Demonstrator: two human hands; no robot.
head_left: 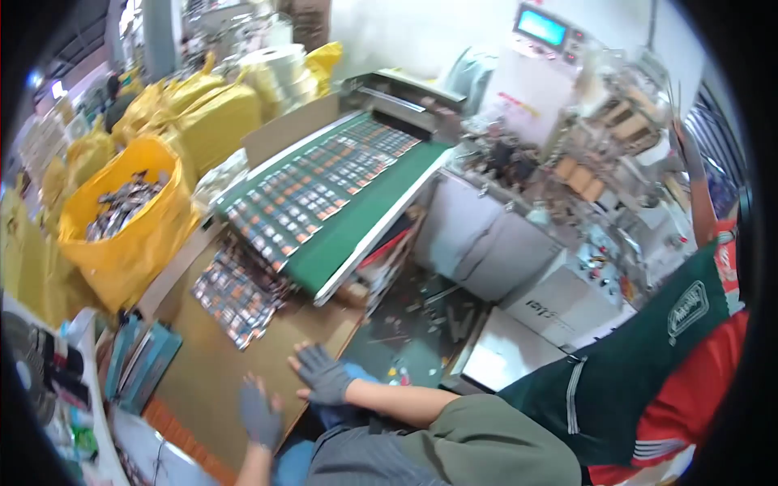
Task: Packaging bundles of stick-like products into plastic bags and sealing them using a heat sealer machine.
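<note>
My left hand [261,412], in a grey fingertip-less glove, is over the tan tabletop [213,370] with nothing in it. To its right, my right hand [322,373] wears a matching glove and has its fingers spread by the table's edge. Contact with the surface cannot be told for either hand. Beyond them, a sheet of joined printed packets [238,297] lies on the table below the end of a green conveyor belt [358,234]. Long rows of similar packets [304,197] cover much of that belt.
A yellow sack [127,255] holding scraps stands left of the conveyor, before several tied yellow bags [213,124]. Blue file holders [143,364] stand on the left. A grey cabinet [480,231] and white box [553,304] are at right, near a co-worker in a green apron [608,376].
</note>
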